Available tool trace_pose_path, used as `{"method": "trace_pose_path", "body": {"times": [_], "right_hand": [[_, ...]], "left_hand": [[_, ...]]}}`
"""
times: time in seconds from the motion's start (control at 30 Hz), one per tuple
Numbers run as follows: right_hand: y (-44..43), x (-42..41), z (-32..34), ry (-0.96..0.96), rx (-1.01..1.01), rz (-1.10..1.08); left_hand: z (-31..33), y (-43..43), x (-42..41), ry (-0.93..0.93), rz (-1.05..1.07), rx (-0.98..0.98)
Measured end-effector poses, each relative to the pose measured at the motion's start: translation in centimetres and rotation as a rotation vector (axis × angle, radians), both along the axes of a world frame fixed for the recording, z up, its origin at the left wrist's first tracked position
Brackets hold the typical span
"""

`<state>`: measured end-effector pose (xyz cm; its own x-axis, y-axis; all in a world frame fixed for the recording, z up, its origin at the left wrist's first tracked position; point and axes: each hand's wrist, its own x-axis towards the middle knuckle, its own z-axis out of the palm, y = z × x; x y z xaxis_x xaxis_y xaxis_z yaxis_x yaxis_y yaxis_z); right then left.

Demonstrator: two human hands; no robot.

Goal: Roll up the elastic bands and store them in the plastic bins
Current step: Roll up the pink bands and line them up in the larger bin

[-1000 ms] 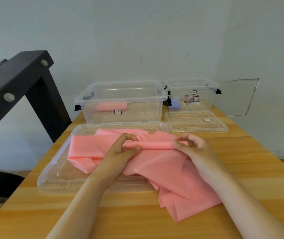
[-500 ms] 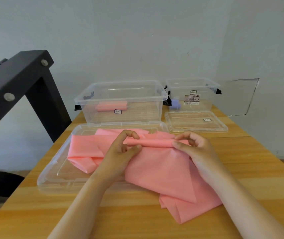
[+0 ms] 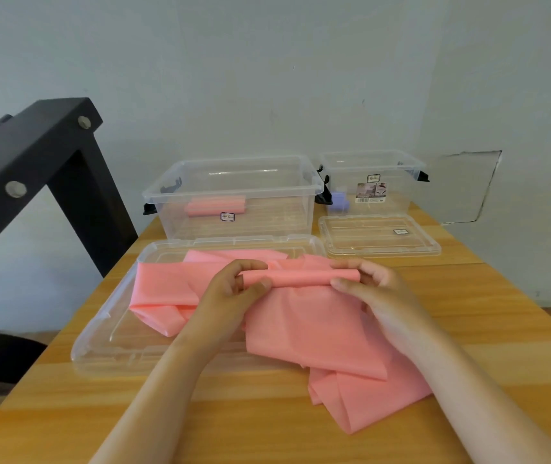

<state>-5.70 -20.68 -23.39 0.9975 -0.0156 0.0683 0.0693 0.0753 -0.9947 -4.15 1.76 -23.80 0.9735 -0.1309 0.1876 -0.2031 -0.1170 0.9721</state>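
Note:
A long pink elastic band (image 3: pixel 304 326) lies crumpled on the wooden table and partly over a clear lid. Its near end is wound into a thin roll, held above the table. My left hand (image 3: pixel 234 289) pinches the roll's left end, my right hand (image 3: pixel 367 289) pinches its right end. Behind stands a large clear bin (image 3: pixel 307 195) with a rolled pink band (image 3: pixel 215 206) inside. A smaller clear bin (image 3: pixel 397 169) to its right holds a rolled purple band (image 3: pixel 339 199).
The large bin's clear lid (image 3: pixel 100 333) lies flat under the band at the left. A smaller lid (image 3: pixel 381 236) lies in front of the small bin. A black metal frame (image 3: pixel 33 155) rises at the left. The wall stands close behind the bins.
The roll between my hands has grown tighter and thicker, and more of the loose band has been drawn up toward it from the near right.

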Motion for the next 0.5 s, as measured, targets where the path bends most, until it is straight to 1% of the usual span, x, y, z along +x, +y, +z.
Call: {"method": "trace_pose_path", "body": {"times": [0.1, 0.17, 0.27, 0.43, 0.5], "right_hand": [[0.01, 0.04, -0.08, -0.011, -0.012, -0.032], [0.0, 0.07, -0.07, -0.032, -0.024, -0.059], [0.04, 0.1, -0.03, -0.066, -0.038, -0.071], [0.03, 0.05, -0.1, -0.095, -0.037, -0.026], [0.01, 0.07, -0.04, -0.059, -0.027, 0.017]], "left_hand": [[0.12, 0.04, -0.13, 0.019, -0.035, -0.033], [0.14, 0.04, -0.18, 0.074, -0.075, -0.083], [0.11, -0.04, -0.19, 0.118, -0.058, -0.051], [-0.16, 0.04, -0.01, 0.093, -0.056, -0.012], [-0.12, -0.01, -0.05, 0.063, -0.073, -0.024]]}}
